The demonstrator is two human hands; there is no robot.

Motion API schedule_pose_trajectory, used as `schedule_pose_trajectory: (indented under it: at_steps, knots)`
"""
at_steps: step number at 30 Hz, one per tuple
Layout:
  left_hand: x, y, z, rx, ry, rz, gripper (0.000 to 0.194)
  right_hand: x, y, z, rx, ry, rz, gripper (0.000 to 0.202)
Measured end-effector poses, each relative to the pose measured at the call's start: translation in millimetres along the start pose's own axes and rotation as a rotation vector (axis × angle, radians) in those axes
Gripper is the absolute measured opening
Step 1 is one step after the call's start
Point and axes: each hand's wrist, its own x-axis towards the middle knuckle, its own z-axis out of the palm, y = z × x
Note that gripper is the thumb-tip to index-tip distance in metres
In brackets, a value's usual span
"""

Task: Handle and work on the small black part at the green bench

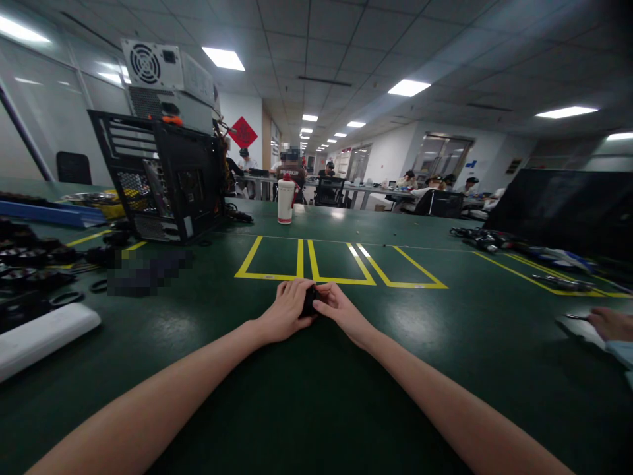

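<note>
Between my two hands is a small black object [309,301], mostly covered by fingers; its kind I cannot make out. My left hand [287,309] wraps round it from the left, fingers over its top and thumb low near the table. From the right, my right hand [341,309] pinches at its edge with thumb and fingertips. Both hands are low over the green table [316,402], just in front of the yellow tape outlines [341,282].
A black computer case [188,185] carrying power supplies [168,69] stands back left. Beyond the tape is a white bottle [285,201]. Black parts [30,257] and a white long box [44,336] lie left. Another person's hand [610,326] is at right, near cables [479,239].
</note>
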Motion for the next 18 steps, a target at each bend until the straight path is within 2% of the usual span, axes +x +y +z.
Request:
schedule_pose_trajectory:
  at_steps: [3,6,13,18]
  knots:
    - [0.0,-0.4,0.8,0.001,0.008,0.001,0.058,1.6,1.4,1.3,-0.056,0.078,-0.019,0.021]
    - [-0.4,0.1,-0.2,-0.004,-0.001,0.002,0.058,2.8,1.9,1.4,-0.071,0.098,0.0,0.023]
    - [-0.1,1.1,-0.5,0.005,-0.01,-0.004,0.057,0.9,3.0,-2.0,0.008,-0.038,-0.029,0.037]
    - [0.6,-0.6,2.5,0.021,0.018,0.003,0.057,2.3,5.1,0.5,-0.056,0.06,-0.031,0.021]
